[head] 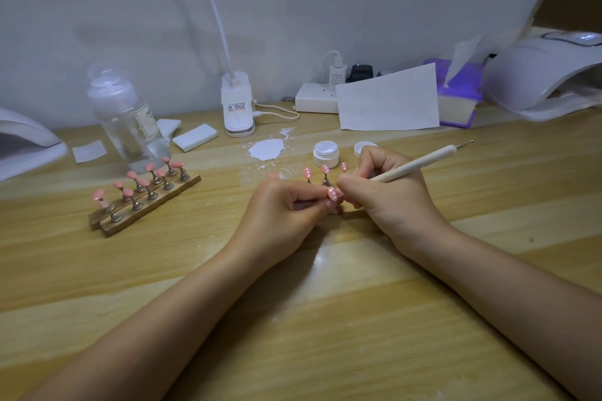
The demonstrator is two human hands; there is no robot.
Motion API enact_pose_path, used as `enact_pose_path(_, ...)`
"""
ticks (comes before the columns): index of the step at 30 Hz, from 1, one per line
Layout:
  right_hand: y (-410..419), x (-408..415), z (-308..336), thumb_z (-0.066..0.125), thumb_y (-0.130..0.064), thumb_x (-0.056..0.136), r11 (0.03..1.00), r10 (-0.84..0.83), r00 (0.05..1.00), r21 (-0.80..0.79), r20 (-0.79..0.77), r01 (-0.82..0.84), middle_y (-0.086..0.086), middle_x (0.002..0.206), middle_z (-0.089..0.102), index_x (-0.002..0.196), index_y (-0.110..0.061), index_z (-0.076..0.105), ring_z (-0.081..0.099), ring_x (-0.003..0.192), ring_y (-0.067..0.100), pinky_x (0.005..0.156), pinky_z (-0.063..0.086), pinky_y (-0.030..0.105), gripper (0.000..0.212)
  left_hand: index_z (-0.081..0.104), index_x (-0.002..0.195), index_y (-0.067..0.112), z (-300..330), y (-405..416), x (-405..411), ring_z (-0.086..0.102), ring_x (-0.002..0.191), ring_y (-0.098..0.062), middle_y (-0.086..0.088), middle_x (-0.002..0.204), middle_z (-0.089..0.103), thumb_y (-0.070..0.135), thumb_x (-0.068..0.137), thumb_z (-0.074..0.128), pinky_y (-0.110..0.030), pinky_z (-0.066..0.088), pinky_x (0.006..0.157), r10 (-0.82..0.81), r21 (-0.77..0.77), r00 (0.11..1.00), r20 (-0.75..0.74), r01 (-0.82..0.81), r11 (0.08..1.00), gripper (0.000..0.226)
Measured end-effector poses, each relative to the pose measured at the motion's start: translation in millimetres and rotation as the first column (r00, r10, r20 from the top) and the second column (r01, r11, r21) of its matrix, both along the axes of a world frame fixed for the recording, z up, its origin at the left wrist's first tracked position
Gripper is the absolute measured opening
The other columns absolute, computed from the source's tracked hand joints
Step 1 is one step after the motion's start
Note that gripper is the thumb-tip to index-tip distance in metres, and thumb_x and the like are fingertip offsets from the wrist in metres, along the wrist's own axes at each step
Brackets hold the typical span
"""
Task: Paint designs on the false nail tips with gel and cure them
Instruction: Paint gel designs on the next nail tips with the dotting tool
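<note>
Bottle (130,117) label unreadable, hands (283,215) dotting nail tip (333,194)

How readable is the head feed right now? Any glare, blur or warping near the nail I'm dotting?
Head view: dim, soft lighting; a glare streak on the table just below the hands; the held nail tip is small and slightly soft; the pump bottle is blurred; wide-angle warping bends the edges.

wooden table (456,270) — jar (326,154), perhaps gel
</note>
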State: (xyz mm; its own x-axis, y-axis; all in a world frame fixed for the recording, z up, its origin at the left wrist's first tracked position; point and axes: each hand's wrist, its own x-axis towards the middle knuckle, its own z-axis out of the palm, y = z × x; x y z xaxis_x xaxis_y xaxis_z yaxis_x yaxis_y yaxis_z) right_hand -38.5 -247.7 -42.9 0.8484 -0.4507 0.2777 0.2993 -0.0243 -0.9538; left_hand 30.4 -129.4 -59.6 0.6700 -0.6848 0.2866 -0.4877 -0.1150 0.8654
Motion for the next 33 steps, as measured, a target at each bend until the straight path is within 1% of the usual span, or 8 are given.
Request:
enact_pose_path(4,0.2,-0.5,0.5,0.054,0.020,0.069,1.000,0.000,1.000,0.002,-0.002,0.000,-0.006,0.038,0.041,0.051,-0.009,0.033,0.046,0.033,0.001,0.039,0.037,0.011,0.040,0.073,0.092,0.012,0.1,-0.1,-0.1,0.055,0.068,0.016,0.011,0.084,0.071,0.005,0.082,0.065,-0.013,0.051,0.067,0.004,0.004,1.000,0.001,-0.004,1.000,0.015)
enact_pose_path(8,0.4,-1.0,0.8,0.053,0.021,0.070,1.000,0.008,1.000,0.002,-0.003,-0.008,-0.008,0.036,0.041,0.051,-0.009,0.034,0.046,0.033,0.000,0.038,0.036,0.010,0.040,0.073,0.093,0.013,0.4,-0.5,-0.4,0.054,0.066,0.016,0.016,0.085,0.070,0.004,0.082,0.064,-0.010,0.049,0.063,-0.007,-0.002,1.000,0.002,0.007,1.000,0.016)
enact_pose_path(11,0.2,0.0,0.9,0.055,0.019,0.068,1.000,-0.006,1.000,0.001,-0.005,0.006,-0.001,0.042,0.040,0.051,-0.008,0.034,0.046,0.034,0.001,0.039,0.038,0.012,0.038,0.073,0.093,0.014,0.1,-0.1,-0.3,0.055,0.068,0.015,0.015,0.084,0.070,0.003,0.082,0.064,-0.012,0.051,0.065,-0.008,-0.005,1.000,-0.005,0.008,1.000,0.018)
enact_pose_path(16,-0.4,0.5,0.1,0.054,0.020,0.069,1.000,-0.008,1.000,-0.007,-0.004,0.008,-0.010,0.037,0.039,0.051,-0.009,0.034,0.046,0.032,-0.001,0.038,0.035,0.011,0.039,0.072,0.094,0.016,-0.4,0.2,0.0,0.055,0.069,0.015,0.015,0.085,0.070,0.004,0.082,0.064,-0.015,0.052,0.066,-0.001,0.000,1.000,-0.004,0.001,1.000,0.019)
enact_pose_path(25,-0.1,0.1,0.4,0.054,0.020,0.070,1.000,-0.001,1.000,-0.011,-0.009,0.001,-0.009,0.036,0.042,0.052,-0.008,0.034,0.047,0.033,-0.001,0.039,0.037,0.011,0.038,0.072,0.095,0.016,0.1,0.0,-0.2,0.055,0.068,0.013,0.013,0.085,0.071,0.005,0.082,0.064,-0.018,0.053,0.069,0.001,0.002,1.000,0.003,-0.001,1.000,0.019)
enact_pose_path(29,-0.4,1.2,-0.8,0.054,0.019,0.071,1.000,-0.015,1.000,0.005,-0.005,0.015,-0.009,0.036,0.041,0.051,-0.009,0.033,0.047,0.034,0.001,0.040,0.039,0.012,0.040,0.072,0.094,0.017,-0.5,0.2,0.0,0.055,0.069,0.015,0.016,0.085,0.070,0.005,0.081,0.065,-0.015,0.052,0.069,-0.001,-0.001,1.000,0.003,0.001,1.000,0.019)
enact_pose_path(31,-1.7,2.7,-2.6,0.057,0.014,0.073,0.999,-0.041,0.999,0.029,-0.009,0.041,-0.010,0.038,0.041,0.051,-0.010,0.034,0.048,0.038,0.002,0.045,0.043,0.018,0.040,0.073,0.093,0.017,-0.8,0.5,0.6,0.058,0.072,0.012,0.015,0.084,0.071,0.005,0.082,0.064,-0.020,0.053,0.073,0.004,0.014,1.000,-0.002,-0.004,1.000,0.018)
enact_pose_path(33,-2.3,3.3,-3.7,0.058,0.010,0.076,0.997,-0.055,0.998,0.046,-0.013,0.056,-0.011,0.036,0.040,0.052,-0.011,0.034,0.048,0.037,0.000,0.047,0.046,0.018,0.040,0.074,0.091,0.017,-0.9,0.9,0.7,0.060,0.075,0.006,0.014,0.082,0.072,0.007,0.083,0.064,-0.027,0.054,0.077,0.010,0.028,1.000,-0.005,-0.010,1.000,0.016)
